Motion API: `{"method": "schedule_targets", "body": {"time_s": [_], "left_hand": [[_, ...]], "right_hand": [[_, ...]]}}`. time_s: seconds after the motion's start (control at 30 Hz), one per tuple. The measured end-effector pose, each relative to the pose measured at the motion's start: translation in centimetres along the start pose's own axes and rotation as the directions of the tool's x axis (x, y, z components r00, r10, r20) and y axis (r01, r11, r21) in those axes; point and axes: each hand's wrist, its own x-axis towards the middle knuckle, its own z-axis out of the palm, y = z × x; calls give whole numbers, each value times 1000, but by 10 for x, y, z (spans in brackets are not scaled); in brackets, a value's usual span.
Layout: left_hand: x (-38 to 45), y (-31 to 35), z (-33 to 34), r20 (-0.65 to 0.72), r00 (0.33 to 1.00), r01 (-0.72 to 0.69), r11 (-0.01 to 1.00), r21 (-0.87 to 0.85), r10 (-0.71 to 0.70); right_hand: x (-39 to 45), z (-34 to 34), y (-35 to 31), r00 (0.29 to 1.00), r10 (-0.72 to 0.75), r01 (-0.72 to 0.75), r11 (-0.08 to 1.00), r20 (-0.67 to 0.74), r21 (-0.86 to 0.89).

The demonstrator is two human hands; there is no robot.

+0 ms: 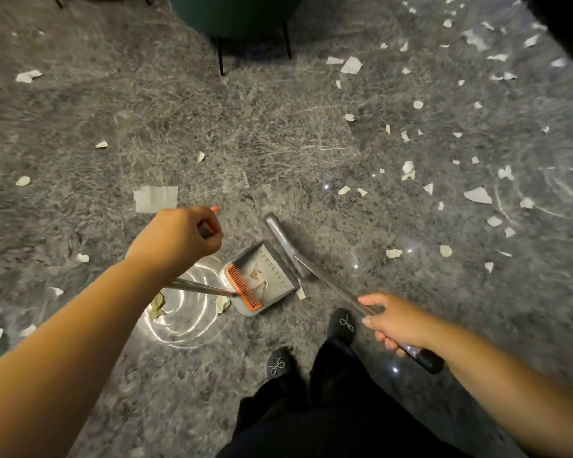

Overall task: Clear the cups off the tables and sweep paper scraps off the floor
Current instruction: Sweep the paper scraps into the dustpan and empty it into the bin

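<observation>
Centre floor: the grey marble floor (119, 127) lies open between the dustpan (262, 282) and the green chair (235, 14); only a few paper scraps (477, 195) on it.
Top obstruction: the chair's black legs (219, 57) stand on the floor at the upper centre.
Right side: scraps lie thick here; no upright object blocks passage.
Left side: a flat paper sheet (155, 199) lies just beyond the left hand (176, 241); sparse scraps around.
Near field: the dustpan and the broom (283, 241) sit side by side ahead of the shoes (343, 322); the two handles cross the space between the hands.
Right hand (392, 322): grips the broom handle (338, 289), just right of the forward shoe.
</observation>
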Motion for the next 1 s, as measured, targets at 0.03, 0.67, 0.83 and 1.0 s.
{"method": "schedule_targets", "body": {"time_s": [0.03, 0.67, 0.83, 1.0], "left_hand": [[-1, -1, -3, 9, 1000, -19, 1000, 9, 19], [-13, 40, 21, 186, 963, -227, 961, 158, 197], [-16, 39, 15, 161, 972, -197, 968, 158, 171], [-6, 55, 7, 144, 977, -177, 978, 114, 160]], "right_hand": [[0, 1, 5, 1000, 9, -9, 1000, -24, 3], [26, 72, 21, 996, 50, -43, 995, 70, -92], [13, 67, 23, 993, 42, -59, 987, 113, 152], [-11, 46, 35, 999, -9, -2, 980, 52, 199]]}}
